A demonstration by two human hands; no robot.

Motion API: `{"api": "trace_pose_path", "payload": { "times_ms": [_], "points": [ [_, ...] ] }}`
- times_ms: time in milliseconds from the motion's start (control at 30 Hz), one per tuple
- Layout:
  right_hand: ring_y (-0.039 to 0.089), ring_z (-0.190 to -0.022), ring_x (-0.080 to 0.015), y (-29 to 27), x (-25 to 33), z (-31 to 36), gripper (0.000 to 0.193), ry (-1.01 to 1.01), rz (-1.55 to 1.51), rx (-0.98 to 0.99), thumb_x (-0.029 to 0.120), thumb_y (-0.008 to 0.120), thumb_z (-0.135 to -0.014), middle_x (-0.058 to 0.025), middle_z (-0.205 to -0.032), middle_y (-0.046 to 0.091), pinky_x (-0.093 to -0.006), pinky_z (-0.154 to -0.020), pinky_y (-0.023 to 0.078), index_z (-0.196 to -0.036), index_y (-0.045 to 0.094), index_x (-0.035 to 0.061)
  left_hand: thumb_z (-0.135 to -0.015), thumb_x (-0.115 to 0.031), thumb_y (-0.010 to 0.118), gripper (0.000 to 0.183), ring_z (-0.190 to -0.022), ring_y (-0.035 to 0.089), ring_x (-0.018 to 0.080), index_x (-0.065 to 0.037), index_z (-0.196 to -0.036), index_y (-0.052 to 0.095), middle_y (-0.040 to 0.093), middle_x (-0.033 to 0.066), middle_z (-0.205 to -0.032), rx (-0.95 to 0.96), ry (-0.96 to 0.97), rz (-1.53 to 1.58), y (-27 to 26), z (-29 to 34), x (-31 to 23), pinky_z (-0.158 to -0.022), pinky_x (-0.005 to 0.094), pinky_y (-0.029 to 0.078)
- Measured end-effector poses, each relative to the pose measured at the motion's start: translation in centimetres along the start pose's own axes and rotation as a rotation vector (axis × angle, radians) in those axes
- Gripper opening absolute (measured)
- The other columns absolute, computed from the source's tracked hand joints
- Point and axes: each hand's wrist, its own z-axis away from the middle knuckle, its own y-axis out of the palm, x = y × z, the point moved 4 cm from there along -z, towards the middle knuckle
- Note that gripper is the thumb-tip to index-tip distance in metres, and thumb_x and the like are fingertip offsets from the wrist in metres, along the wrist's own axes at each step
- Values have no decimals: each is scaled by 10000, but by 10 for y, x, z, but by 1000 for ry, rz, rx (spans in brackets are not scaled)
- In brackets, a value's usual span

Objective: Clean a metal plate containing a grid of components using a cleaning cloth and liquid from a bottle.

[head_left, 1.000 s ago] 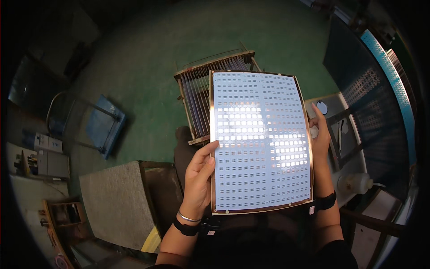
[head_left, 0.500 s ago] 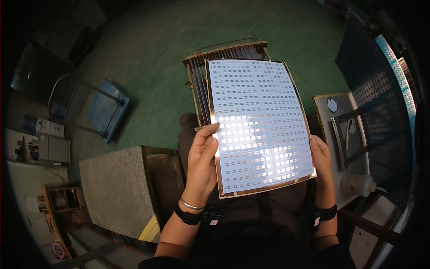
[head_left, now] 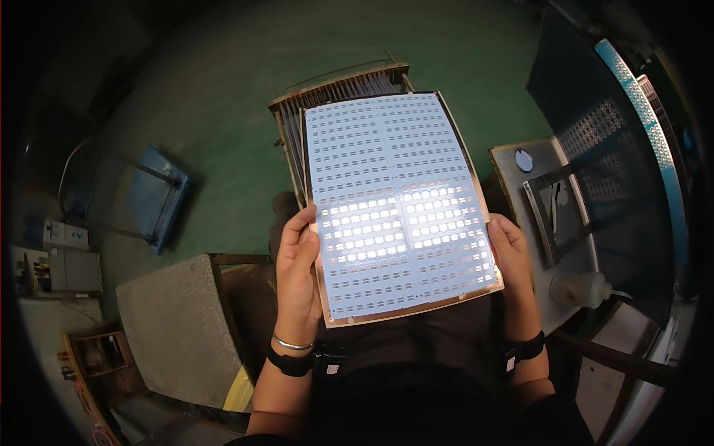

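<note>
Both my hands hold up a large circuit board panel (head_left: 372, 156), white-faced with copper-coloured edges and rows of small dark pads. Bright light reflects across its lower middle. My left hand (head_left: 299, 256) pinches the panel's left edge, thumb on the front face. At the right edge, lower down, my right hand (head_left: 510, 249) grips it with the thumb near the front; its other fingers are partly hidden behind. Beyond the panel and partly covered by it stands a slotted rack (head_left: 338, 83) with several thin sheets upright in it.
A grey-topped table (head_left: 175, 327) stands at left, with a blue cart (head_left: 158, 197) farther off. To the right, a bench (head_left: 506, 160) carries a dark frame (head_left: 539, 223), a small round mirror-like disc (head_left: 524, 160) and a white plastic bottle (head_left: 580, 290). A dark perforated panel (head_left: 587, 141) rises beside it.
The whole scene has shifted left in view as my head turned slightly right. The panel stays in both hands, and its light reflection has spread more evenly across both halves.
</note>
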Motion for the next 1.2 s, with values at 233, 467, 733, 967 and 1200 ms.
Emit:
{"api": "trace_pose_path", "payload": {
  "times_ms": [233, 467, 733, 967, 1200],
  "points": [
    [539, -787, -45, 7, 10, 5, 276, 11, 68, -15, 209, 501, -966, -19, -882, 622, -199, -700, 445, -1037, 606, -36, -957, -70, 447, 265, -1013, 578, 144, -16, -1217, 455, 570, 107, -1118, -72, -3, -1, -4, 1, 2, -878, 270, 503],
    [549, -792, -59, 9, 12, 3, 285, -15, 82, -32, 217, 519, -957, -23, -875, 629, -209, -707, 449, -1040, 614, -38, -952, -43, 438, 256, -1033, 599, 191, -21, -1207, 448, 564, 147, -1164, -53, -26, 77, -7, -3, 4, -879, 305, 534],
    [563, -784, -65, -1, 7, 5, 257, -40, 163, -25, 174, 538, -940, -34, -872, 639, -214, -701, 454, -1046, 620, -46, -953, -96, 485, 199, -975, 592, 134, -32, -1142, 483, 587, 92, -1075, -11, -32, 28, -8, 1, 4, -855, 268, 507],
    [573, -835, -111, -7, 9, 13, 214, -66, 242, 18, 111, 569, -909, -68, -898, 620, -236, -738, 447, -1021, 632, -61, -942, -57, 485, 151, -1036, 585, 165, -55, -1090, 510, 594, 80, -1119, 51, -4, 100, -18, 7, 7, -893, 303, 501],
    [572, -807, -113, -6, 15, 14, 195, -147, 306, 25, 94, 573, -898, -66, -866, 616, -236, -717, 443, -1004, 641, -54, -940, -81, 513, 103, -968, 580, 120, -56, -1041, 514, 582, 54, -1091, 28, -18, 63, -18, 4, 10, -834, 253, 491]
  ]
}}
